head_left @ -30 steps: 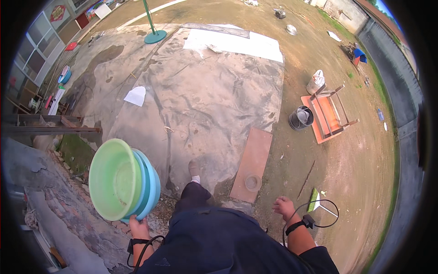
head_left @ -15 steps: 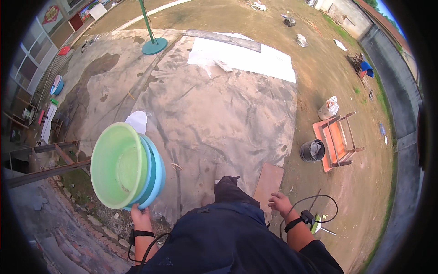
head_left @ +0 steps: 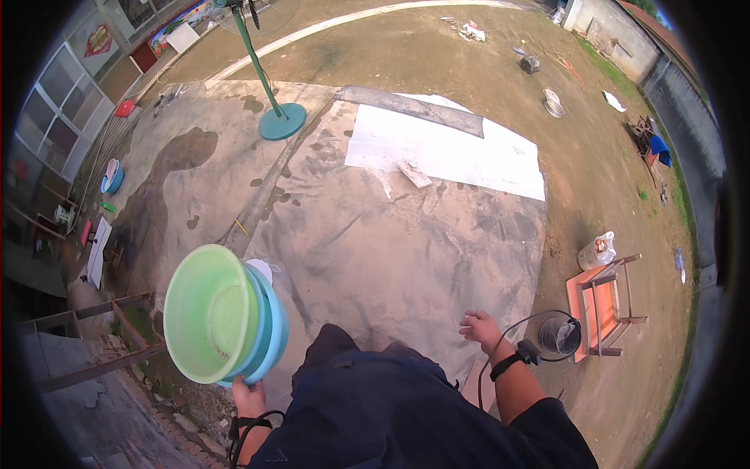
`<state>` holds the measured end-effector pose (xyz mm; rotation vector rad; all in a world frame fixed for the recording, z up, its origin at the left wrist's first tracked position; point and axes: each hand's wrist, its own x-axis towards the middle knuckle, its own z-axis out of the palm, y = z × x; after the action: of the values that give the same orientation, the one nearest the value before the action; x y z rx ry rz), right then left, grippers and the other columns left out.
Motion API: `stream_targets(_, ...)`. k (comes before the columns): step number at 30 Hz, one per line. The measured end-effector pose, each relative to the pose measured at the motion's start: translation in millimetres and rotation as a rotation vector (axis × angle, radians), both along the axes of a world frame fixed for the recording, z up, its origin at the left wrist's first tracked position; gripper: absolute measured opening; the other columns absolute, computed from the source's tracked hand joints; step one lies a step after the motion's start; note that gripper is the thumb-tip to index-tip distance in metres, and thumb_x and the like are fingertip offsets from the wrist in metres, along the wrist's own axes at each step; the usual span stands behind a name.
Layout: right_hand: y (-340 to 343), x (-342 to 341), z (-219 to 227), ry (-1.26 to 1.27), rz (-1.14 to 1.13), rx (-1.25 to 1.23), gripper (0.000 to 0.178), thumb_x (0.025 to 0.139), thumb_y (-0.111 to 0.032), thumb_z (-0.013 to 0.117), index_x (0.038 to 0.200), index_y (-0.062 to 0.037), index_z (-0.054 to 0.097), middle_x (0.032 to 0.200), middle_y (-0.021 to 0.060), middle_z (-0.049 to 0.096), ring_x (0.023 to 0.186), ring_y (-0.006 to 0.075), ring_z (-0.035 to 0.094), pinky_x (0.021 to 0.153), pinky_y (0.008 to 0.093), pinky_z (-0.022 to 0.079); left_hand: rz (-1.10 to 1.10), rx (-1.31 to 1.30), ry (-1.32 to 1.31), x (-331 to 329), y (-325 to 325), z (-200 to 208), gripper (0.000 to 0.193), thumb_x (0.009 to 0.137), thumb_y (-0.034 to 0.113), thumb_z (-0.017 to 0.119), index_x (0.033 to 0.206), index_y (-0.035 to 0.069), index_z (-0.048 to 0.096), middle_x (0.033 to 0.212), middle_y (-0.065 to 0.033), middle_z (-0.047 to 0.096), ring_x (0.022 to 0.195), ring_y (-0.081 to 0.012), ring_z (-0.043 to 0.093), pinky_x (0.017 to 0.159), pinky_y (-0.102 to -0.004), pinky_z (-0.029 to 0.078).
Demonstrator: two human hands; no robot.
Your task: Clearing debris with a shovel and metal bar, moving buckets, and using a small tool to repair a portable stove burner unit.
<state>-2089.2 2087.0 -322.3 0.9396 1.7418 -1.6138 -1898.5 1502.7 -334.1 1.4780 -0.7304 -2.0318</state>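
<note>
You've moved forward, bringing the white sheet [head_left: 461,160] closer at your twelve o'clock; the carry seems under way. Your left hand [head_left: 250,399] pinches the nested basins [head_left: 226,313] low at ten o'clock; your right hand [head_left: 481,328], loosely spread, looks empty.

Grnd [head_left: 375,59] was bare brown dirt, w/ a big wrinkled grey-brn sheet [head_left: 398,258] spread over the mid. On the sheet: wht sheet [head_left: 453,152] at far end, dk strip [head_left: 414,109] lying across its far part, sm. pale block [head_left: 414,174] by its near edge. Grn pole stand [head_left: 282,122] stood upright far L; dk wet patches [head_left: 187,148] showed nearby. R side, on dirt: orange-topped table [head_left: 608,315] lay legs up, blk bucket [head_left: 553,334] next to it, wht bag [head_left: 595,254] just beyond.
</note>
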Motion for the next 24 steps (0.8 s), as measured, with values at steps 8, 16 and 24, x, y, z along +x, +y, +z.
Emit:
stream_targets(8,-26,-181,-12,0.058,-0.095,0.046,0.044,0.084,-0.016,0.056,0.124,0.0006,0.049,0.097,0.0112,0.064,0.076,0.0205,0.065,0.062,0.0287,0.05,-0.085,-0.023,-0.153,-225,-48,-21,0.041,0.083,0.008,0.05,0.123,0.0,0.043,0.119,-0.0148,0.053,0.103,-0.028,0.057,0.084,-0.0389,0.051)
stream_targets(16,-44,-267,-11,-0.089,-0.289,0.062,0.04,0.089,-0.019,0.054,0.124,-0.0009,0.048,0.103,0.0148,0.062,0.082,0.0252,0.065,0.068,0.0345,0.052,-0.311,0.125,-0.018,-485,-84,-55,0.048,0.085,0.008,0.043,0.131,-0.003,0.035,0.131,-0.0208,0.045,0.118,-0.0383,0.05,0.098,-0.0521,0.045)
stream_targets(24,-31,-387,-29,-0.094,-0.493,0.013,0.042,0.084,-0.012,0.057,0.122,0.0024,0.048,0.091,0.012,0.063,0.068,0.0218,0.065,0.053,0.0291,0.05,-0.581,0.048,-0.076,-742,-15,-18,0.04,0.085,0.006,0.049,0.124,-0.001,0.042,0.122,-0.0161,0.051,0.104,-0.03,0.057,0.084,-0.0424,0.053)
